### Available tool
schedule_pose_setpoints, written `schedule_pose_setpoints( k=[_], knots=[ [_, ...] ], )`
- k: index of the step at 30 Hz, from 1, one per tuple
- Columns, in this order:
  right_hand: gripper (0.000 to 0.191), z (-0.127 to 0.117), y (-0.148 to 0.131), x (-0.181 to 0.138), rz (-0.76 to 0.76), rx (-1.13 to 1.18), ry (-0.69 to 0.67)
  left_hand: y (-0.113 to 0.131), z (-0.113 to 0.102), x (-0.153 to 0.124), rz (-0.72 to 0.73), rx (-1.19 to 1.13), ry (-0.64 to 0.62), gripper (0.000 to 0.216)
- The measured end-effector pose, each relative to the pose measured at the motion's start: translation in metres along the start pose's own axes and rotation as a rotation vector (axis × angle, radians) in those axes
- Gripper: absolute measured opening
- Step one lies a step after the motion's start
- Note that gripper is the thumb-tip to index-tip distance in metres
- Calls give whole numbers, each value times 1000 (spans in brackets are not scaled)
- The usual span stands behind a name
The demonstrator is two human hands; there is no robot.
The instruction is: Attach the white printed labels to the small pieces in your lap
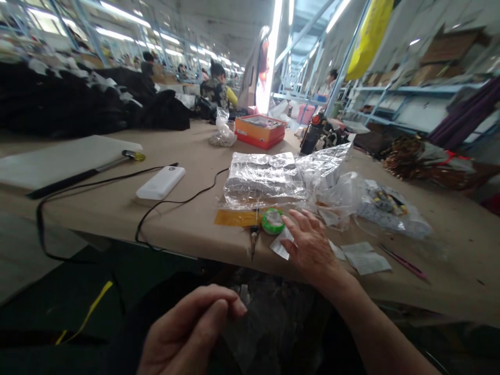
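Green tin (pixel 272 221): on the bench (pixel 203 234) just beyond my right fingertips, its pale contents showing inside the rim.
Right hand (pixel 310 245): palm down, fingers spread and loosely bent, gripping nothing that I can see. My forefinger is at the tin's rim; whether it touches, I can't tell. I judge the step in hand to be getting at this tin, and a firm hold would call for bringing thumb and fingers together around it.
Left hand (pixel 187 330): nearer my body and lower, thumb pressed to the curled forefinger. Anything thin in that pinch is hidden from me.
Silvery scrap (pixel 279 247): partly under my right thumb.
Soldering iron (pixel 253 237): left of my right hand, tip towards me; I'd guess any sideways move calls for keeping clear of it.
Amber strip (pixel 232 217): beyond the iron.
Clear plastic (pixel 265 179): past my right fingers.
Pink tweezers (pixel 406 264): right of my right hand.
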State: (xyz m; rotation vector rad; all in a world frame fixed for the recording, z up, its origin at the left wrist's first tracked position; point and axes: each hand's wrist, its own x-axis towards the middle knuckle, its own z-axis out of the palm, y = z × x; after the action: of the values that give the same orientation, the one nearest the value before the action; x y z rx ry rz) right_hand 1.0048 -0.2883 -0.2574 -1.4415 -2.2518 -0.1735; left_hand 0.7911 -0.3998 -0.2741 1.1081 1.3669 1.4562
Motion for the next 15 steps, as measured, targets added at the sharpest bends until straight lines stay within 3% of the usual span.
schedule_pose_setpoints(
  k=[3, 6, 9, 13, 15],
  knots=[
    [50, 22, 6, 14, 25, -122, -69, -15, 14, 1, -180, -1, -189, 24],
    [45, 30, 11, 19, 43, -117, -97, -41, 17, 2, -251, 37, -254, 25],
    [41, 27, 19, 16, 6, 5, 18, -65, 16, 3, -268, 78, -342, 27],
    [14, 16, 26, -10, 28, 235, 234, -83, 20, 5, -298, 114, -405, 28],
    [25, 14, 24, -29, 42, 243, 212, -87, 24, 6, -330, 112, -420, 29]
  ],
)
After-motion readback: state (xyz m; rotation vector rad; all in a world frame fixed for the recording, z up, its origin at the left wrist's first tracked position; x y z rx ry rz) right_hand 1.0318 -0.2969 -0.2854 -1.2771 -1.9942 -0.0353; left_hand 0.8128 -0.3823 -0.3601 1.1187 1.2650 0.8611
